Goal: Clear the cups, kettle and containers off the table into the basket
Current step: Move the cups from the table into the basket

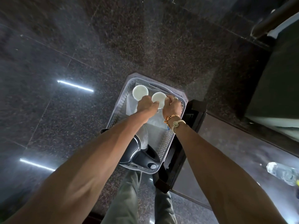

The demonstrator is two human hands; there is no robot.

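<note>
A grey perforated plastic basket (168,139) sits on the dark stone floor below me. Two white cups stand upright at its far end: the left cup (140,92) and the right cup (158,98). My left hand (146,105) reaches in between them, its fingers on the left cup's near side. My right hand (172,105) grips the right cup from the right. A kettle (142,152) with a steel body and black handle lies at the basket's near end. Clear plastic wrapping (155,122) lies in the middle.
A dark table (242,151) stands to the right of the basket, with a clear plastic water bottle (282,172) lying on it. A black stand (192,120) sits between basket and table. My legs are below the basket.
</note>
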